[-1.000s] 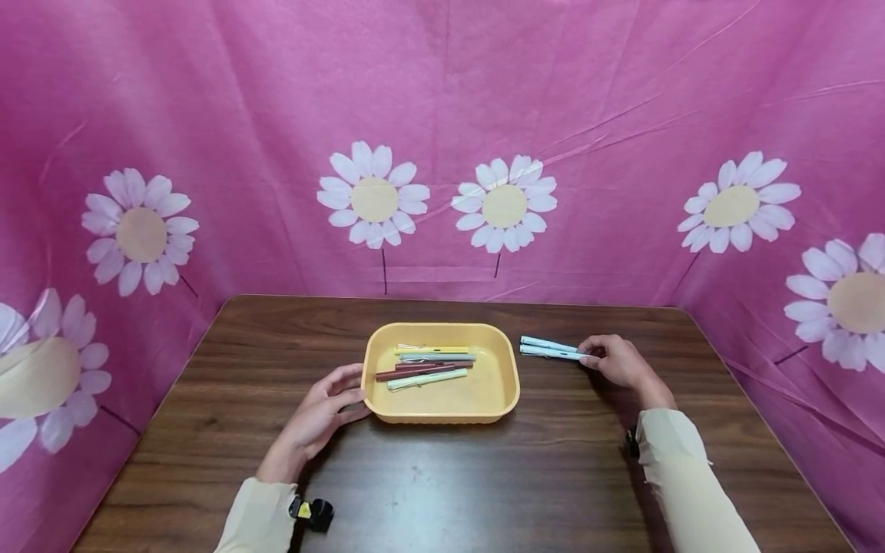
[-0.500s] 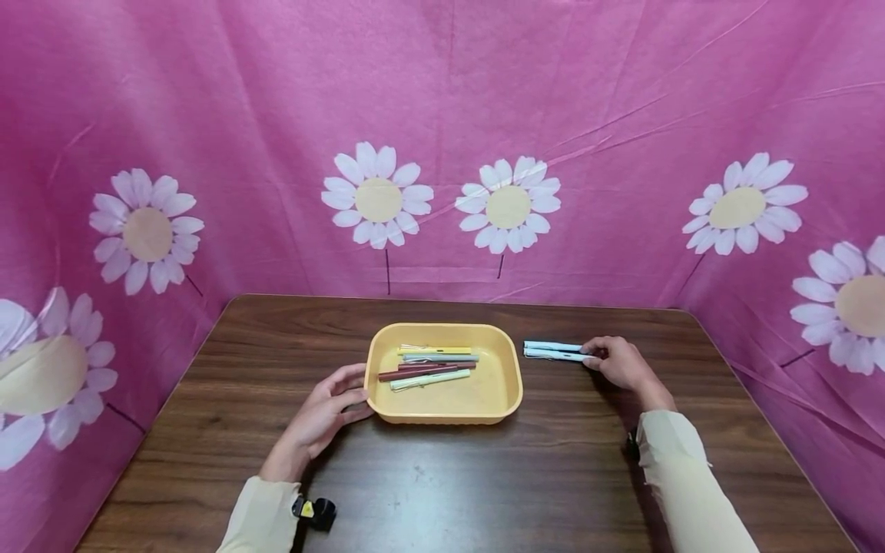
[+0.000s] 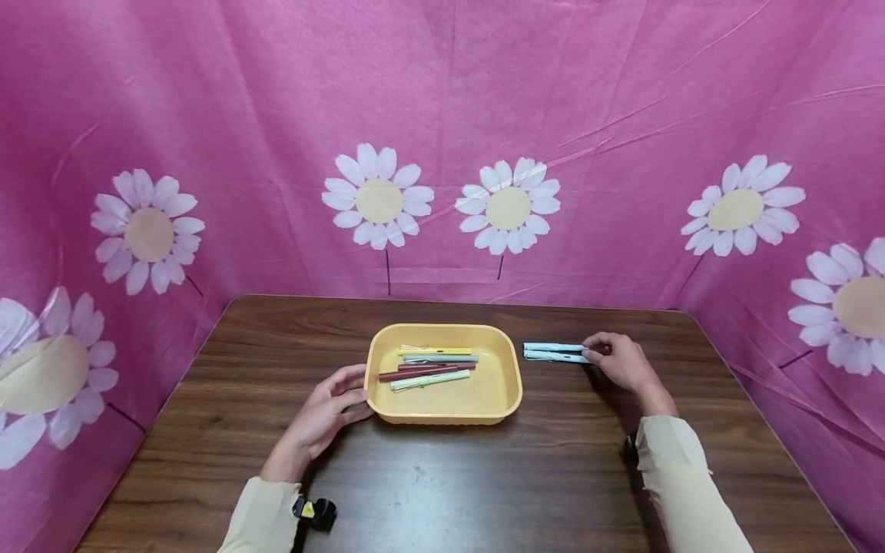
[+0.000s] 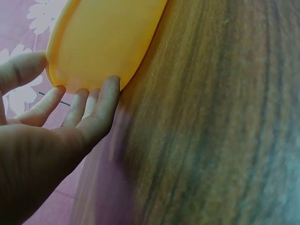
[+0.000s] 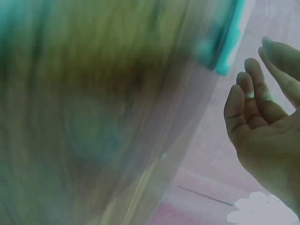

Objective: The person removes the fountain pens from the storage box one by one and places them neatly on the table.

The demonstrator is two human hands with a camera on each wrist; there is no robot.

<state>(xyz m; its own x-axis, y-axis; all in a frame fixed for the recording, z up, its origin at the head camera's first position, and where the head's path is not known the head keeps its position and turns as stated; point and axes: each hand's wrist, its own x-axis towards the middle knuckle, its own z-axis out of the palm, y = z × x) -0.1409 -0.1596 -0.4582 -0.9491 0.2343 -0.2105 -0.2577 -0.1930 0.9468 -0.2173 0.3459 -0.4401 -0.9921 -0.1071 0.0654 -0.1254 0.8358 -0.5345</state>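
Observation:
Two light blue pens (image 3: pixel 553 357) lie side by side on the table, right of a yellow plastic tray (image 3: pixel 442 419). Beside their right ends is my right hand (image 3: pixel 622 362), thumb and index finger close to the pens. The right wrist view shows this hand (image 5: pixel 262 117) with loosely bent fingers, apart from a blurred teal pen (image 5: pixel 229 42). My left hand (image 3: pixel 318 415) touches the tray's left end. In the left wrist view its extended fingertips (image 4: pixel 111 86) rest against the tray wall. Inside the tray are a yellow pen (image 3: pixel 449 351), a grey-blue pen (image 3: pixel 442 359), dark red pens (image 3: pixel 415 374) and a pale green pen (image 3: pixel 432 380).
The dark wood table (image 3: pixel 484 484) ends at the back against a pink cloth (image 3: pixel 442 92) printed with white daisies. The cloth also hangs along both sides. A small black camera (image 3: pixel 318 513) sits on the left wrist.
The two blue pens, slanted a second ago, now lie nearly level and parallel. My right hand's fingers have eased off their ends. The left hand and tray have stayed together.

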